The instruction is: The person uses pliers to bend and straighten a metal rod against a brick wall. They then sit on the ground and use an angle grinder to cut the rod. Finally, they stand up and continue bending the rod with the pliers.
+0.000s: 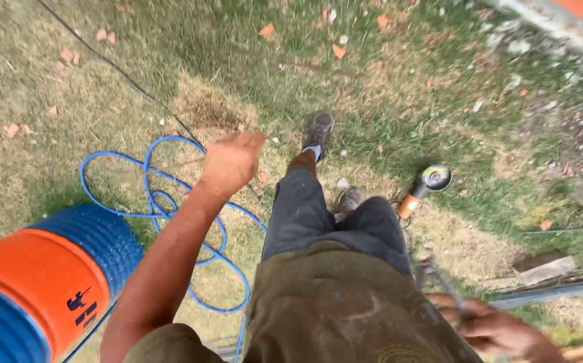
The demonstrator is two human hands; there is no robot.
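A blue-and-orange drum (36, 289) is lying on the grass below-left of the left grip (232, 161), which is hanging loosely open and empty above a coiled blue hose (163, 202). The grinder (426, 185) is resting well above the right grip (489, 326), which is closing on a blurred metal tool (439, 279).

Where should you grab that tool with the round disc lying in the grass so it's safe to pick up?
Take the angle grinder by its orange handle, coming from the lower left, the end nearest the person's feet. The round disc sits at the far upper-right end, so that side is best avoided. The handle is the long, narrow part, slanting towards the legs, and a hand would probably close around it well. The right hand is nearest.
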